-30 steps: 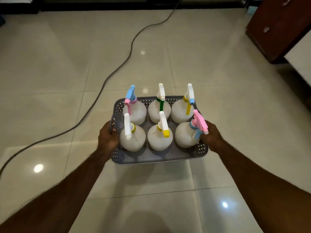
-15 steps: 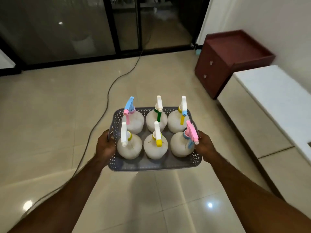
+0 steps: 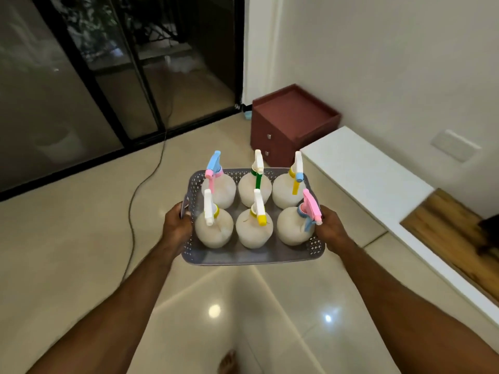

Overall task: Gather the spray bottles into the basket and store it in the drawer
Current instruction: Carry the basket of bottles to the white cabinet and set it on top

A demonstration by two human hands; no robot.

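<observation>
Basket [image 3: 244,256], grey perforated plastic, held level in the air above the tiled floor [image 3: 81,252], in front of the person. Red-brown drawer cabinet [image 3: 286,125] stands beyond it against the wall. Six spray bottles [image 3: 253,228] upright inside the basket, two rows of three, bodies touching. Left hand [image 3: 176,228] grip clamped on the left rim; right hand [image 3: 333,230] grip clamped on the right rim.

No readable text, label, brand, number or sign can be made out on anything shown in this view.
</observation>
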